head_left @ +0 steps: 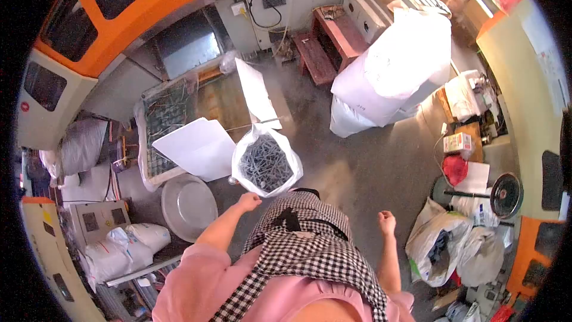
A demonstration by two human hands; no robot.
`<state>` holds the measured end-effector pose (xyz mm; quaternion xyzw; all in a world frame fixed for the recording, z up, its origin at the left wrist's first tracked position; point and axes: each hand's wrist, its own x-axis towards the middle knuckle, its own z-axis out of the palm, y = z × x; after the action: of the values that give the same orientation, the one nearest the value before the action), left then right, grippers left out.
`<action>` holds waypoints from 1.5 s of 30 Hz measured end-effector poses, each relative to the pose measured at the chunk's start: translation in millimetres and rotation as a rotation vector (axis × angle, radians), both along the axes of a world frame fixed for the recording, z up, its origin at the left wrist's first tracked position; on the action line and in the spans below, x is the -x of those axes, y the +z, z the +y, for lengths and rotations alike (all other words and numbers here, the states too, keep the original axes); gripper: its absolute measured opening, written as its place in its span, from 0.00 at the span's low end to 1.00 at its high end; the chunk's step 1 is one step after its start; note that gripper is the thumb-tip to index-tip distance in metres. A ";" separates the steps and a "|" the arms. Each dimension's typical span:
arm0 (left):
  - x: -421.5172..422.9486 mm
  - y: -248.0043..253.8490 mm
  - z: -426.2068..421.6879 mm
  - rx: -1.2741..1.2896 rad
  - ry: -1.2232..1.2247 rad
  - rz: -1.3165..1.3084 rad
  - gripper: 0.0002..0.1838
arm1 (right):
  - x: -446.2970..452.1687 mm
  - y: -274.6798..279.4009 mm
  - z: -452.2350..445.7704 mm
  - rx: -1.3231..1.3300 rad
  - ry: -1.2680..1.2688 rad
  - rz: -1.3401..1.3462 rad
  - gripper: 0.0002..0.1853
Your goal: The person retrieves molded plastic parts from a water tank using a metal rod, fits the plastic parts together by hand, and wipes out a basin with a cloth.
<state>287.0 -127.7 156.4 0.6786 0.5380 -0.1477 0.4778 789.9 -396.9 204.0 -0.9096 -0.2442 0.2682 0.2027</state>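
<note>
My left hand point(249, 201), its fingers curled together, hangs just beside the lower edge of a white sack point(295, 164). I see nothing in it, and whether it touches the sack is unclear. Many thin grey plastic-looking pieces point(266, 162) fill the open sack, which stands right in front of my checked apron point(322, 250). Out to the right, my right hand point(386, 222) hangs over the floor with loosely closed fingers and no visible object. A wide grey basin point(189, 207) sits on the floor left of my left hand.
White board sheets point(199, 146) lean over a shallow bin point(170, 113) of netting and pieces. Tall white sacks point(387, 71) stand ahead right, near a reddish bench point(316, 56). Open sacks point(441, 244) and a round-based stand point(506, 195) are at right. An orange machine point(125, 21) rises at left.
</note>
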 end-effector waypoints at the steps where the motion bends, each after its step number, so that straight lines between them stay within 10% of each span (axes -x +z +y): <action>1: -10.5 1.0 11.0 -0.073 -0.030 0.052 0.15 | 0.8 -1.2 11.5 0.003 0.039 0.015 0.14; 7: -43.6 -15.9 64.9 -0.277 0.066 0.098 0.12 | 16.0 -5.6 78.9 0.249 0.626 -0.029 0.20; 15: -96.1 -51.6 105.6 -0.139 0.199 0.080 0.11 | -77.4 -44.6 181.5 0.356 0.768 0.055 0.20; 16: -101.0 -53.0 114.4 -0.071 0.186 0.099 0.11 | -83.7 -34.4 207.9 0.420 0.444 0.270 0.17; 19: -122.4 -53.1 143.3 -0.081 0.202 0.140 0.12 | -122.7 -35.4 276.9 0.467 0.787 0.203 0.15; 29: -156.1 55.8 255.6 -0.340 0.706 -0.104 0.11 | -105.9 -15.6 532.8 0.136 1.053 0.053 0.18; 37: -151.0 35.5 223.5 -0.261 0.760 0.103 0.10 | -61.4 -36.8 715.7 0.204 1.470 -0.062 0.19; 41: -140.9 -58.5 150.6 -0.209 1.191 -0.159 0.08 | -38.3 -52.5 811.8 0.326 1.602 -0.047 0.17; 45: -166.7 -5.9 161.1 0.018 1.463 0.034 0.13 | 15.6 -39.7 876.1 0.357 1.702 -0.004 0.16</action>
<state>453.7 33.4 150.5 0.1391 0.8598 0.1941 0.4513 774.3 479.2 164.2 -0.4364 -0.7962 0.3612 -0.2128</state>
